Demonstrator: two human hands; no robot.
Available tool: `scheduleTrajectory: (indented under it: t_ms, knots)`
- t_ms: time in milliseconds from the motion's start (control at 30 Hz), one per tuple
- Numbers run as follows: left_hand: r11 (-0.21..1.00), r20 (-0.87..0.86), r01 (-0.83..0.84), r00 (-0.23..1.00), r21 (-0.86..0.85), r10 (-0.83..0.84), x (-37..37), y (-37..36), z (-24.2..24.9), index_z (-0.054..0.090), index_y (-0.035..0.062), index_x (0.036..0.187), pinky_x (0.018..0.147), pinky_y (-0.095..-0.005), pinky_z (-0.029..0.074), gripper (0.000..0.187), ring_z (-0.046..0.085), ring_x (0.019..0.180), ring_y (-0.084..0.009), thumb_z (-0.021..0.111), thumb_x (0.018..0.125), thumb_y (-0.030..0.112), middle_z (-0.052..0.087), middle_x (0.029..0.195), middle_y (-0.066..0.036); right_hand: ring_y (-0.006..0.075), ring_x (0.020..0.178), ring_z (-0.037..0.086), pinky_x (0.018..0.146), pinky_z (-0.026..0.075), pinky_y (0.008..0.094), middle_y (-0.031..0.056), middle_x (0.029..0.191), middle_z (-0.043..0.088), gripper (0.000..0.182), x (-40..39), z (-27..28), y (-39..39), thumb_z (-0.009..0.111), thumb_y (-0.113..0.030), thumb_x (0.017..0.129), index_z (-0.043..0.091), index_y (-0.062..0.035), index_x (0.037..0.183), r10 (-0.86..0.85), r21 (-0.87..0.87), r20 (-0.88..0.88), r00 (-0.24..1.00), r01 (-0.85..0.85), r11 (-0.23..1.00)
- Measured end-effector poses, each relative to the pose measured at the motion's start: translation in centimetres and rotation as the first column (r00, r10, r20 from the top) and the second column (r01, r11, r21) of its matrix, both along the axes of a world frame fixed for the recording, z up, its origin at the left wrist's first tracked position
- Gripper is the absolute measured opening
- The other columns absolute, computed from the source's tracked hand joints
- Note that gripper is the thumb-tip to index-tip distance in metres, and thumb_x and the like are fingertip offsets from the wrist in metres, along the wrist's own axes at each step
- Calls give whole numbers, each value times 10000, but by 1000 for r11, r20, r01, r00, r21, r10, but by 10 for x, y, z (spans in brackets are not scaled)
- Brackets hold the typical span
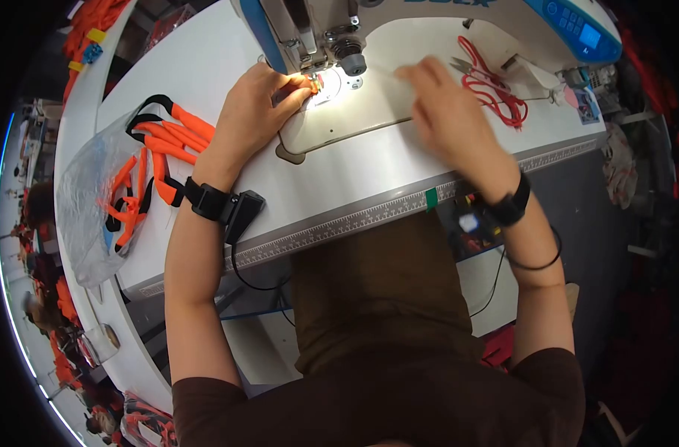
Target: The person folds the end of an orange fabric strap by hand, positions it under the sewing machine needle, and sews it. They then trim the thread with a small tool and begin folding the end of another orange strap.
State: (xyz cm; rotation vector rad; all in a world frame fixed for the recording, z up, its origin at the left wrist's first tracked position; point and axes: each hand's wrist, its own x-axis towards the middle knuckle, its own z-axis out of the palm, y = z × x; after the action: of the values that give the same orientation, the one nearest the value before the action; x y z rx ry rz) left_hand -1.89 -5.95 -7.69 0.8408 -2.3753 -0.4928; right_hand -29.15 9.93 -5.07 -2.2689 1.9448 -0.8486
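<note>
At the sewing machine (348, 56), my left hand (261, 104) rests on the lit bed plate, left of the presser area. Its thumb and fingers are pinched together on a small orange piece (316, 82), mostly covered by the fingertips. My right hand (451, 112) hovers over the right part of the plate, slightly blurred. Its fingers are partly stretched and apart, and I see nothing held in them. Nearest to it lie scissors (462, 66) and a bundle of red cord (496, 89).
Orange and black straps (172, 134) lie left of my left forearm, some on a clear plastic bag (86, 201). A measuring tape (339, 232) runs along the table's front edge, with a green tape mark (431, 198). The machine's control panel (578, 30) is at upper right.
</note>
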Motion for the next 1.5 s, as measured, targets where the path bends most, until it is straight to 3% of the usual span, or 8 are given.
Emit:
scheduleTrajectory:
  t_ms: [67, 100, 233, 400, 467, 667, 1067, 1500]
  knots:
    - [999, -10, 14, 1000, -32, -14, 0, 1, 0, 829, 54, 1040, 714, -419, 518, 271, 634, 773, -290, 818, 945, 308, 634, 844, -136, 365, 863, 709, 739, 603, 483, 126, 1095, 616, 394, 27, -1, 16, 677, -65, 910, 666, -84, 1303, 86, 23, 28, 996, -87, 996]
    - [999, -7, 15, 1000, -31, -15, 0, 1, 1, 829, 54, 1040, 714, -419, 518, 271, 634, 773, -290, 818, 945, 308, 634, 844, -136, 315, 802, 704, 694, 599, 444, 96, 1048, 613, 387, 37, -4, 18, 668, -63, 917, 694, -102, 1301, 125, -22, 14, 992, -125, 992]
    - [999, -12, 31, 999, -26, -31, 0, 0, 1, 813, 44, 1015, 715, -416, 522, 275, 642, 785, -288, 815, 950, 311, 645, 855, -132, 236, 770, 709, 627, 584, 363, 76, 1008, 614, 342, 54, -21, 1, 666, -41, 897, 739, -95, 1227, 111, -141, -45, 993, -116, 983]
    - [999, -81, 41, 996, 26, -38, 2, 0, -4, 770, 28, 976, 732, -409, 538, 278, 656, 807, -281, 825, 944, 299, 658, 880, -124, 235, 765, 715, 620, 588, 357, 80, 1011, 614, 318, 60, -18, -9, 671, -39, 889, 741, -72, 1197, 168, -181, -64, 984, -177, 967]
    - [1000, -19, 27, 999, 8, -27, 3, 1, 0, 728, 19, 952, 744, -404, 549, 286, 668, 827, -279, 832, 939, 285, 665, 898, -119, 236, 763, 716, 620, 591, 357, 83, 1011, 614, 313, 61, -19, -11, 673, -38, 886, 742, -65, 1191, 160, -174, -94, 983, -174, 969]
    - [998, -48, 39, 998, 55, -37, 3, 0, -2, 685, 12, 942, 760, -400, 560, 316, 676, 840, -286, 834, 939, 291, 669, 912, -119, 244, 764, 718, 619, 594, 353, 100, 1021, 614, 324, 63, -21, -16, 676, -24, 872, 738, -52, 1189, 155, -168, -131, 979, -176, 970]
    - [994, -29, 106, 994, 41, -104, 8, -7, -6, 733, 17, 1039, 787, -394, 560, 283, 676, 880, -294, 826, 913, 252, 684, 962, -132, 228, 782, 705, 653, 599, 372, 56, 985, 607, 298, 50, -24, -17, 740, -32, 889, 756, -84, 1182, 182, -180, -12, 983, -181, 967]
    - [989, -65, 91, 994, 119, -84, 9, -10, -11, 695, -7, 979, 751, -391, 541, 310, 650, 834, -280, 836, 901, 258, 660, 915, -127, 245, 767, 697, 648, 604, 385, 69, 988, 605, 303, 49, -27, -20, 726, -26, 900, 733, -75, 1199, 198, -191, 20, 980, -191, 963]
